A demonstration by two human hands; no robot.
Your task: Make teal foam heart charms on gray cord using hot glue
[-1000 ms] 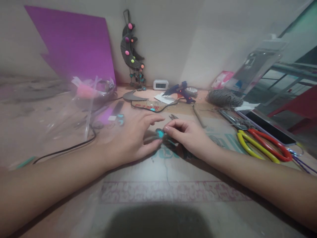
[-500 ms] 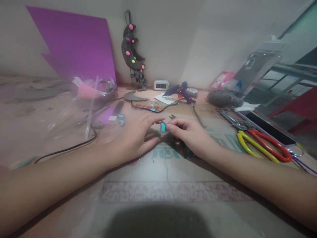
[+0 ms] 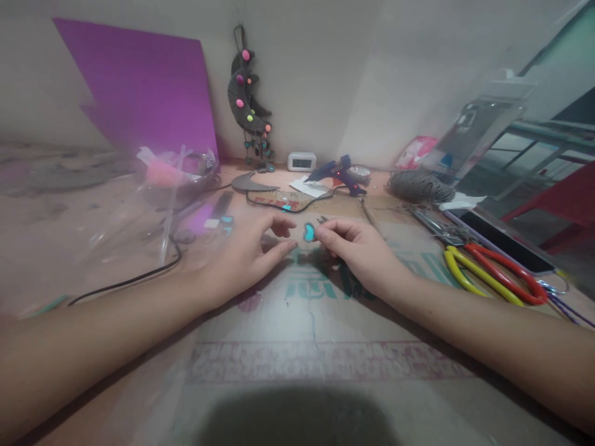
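Between finger and thumb of my right hand (image 3: pixel 351 244) is a small turquoise crescent-shaped piece with a dark edge (image 3: pixel 309 233). My left hand (image 3: pixel 260 248) is open just left of it, fingers curved and thumb apart, not touching the piece. Both hands are above a printed cardboard sheet (image 3: pixel 297 316). The tip of a metal tool (image 3: pixel 321 220) shows behind my right fingers; the rest of it is hidden. Past my left hand lie small turquoise pieces (image 3: pixel 227 219) beside a white block (image 3: pixel 212 223).
At the back are a dark blue glue gun (image 3: pixel 341 173), a white digital clock (image 3: pixel 301 161) and a grey crescent (image 3: pixel 253 182). A moon ornament (image 3: pixel 246 99) hangs on the wall. To the right are grey yarn (image 3: pixel 418 187), a phone (image 3: pixel 504 240) and red-and-yellow-handled scissors (image 3: pixel 504 272).
My left fingers have drawn back left, away from the turquoise piece, and the gap has widened. The piece has shifted slightly right and shows more of its face in my right hand.
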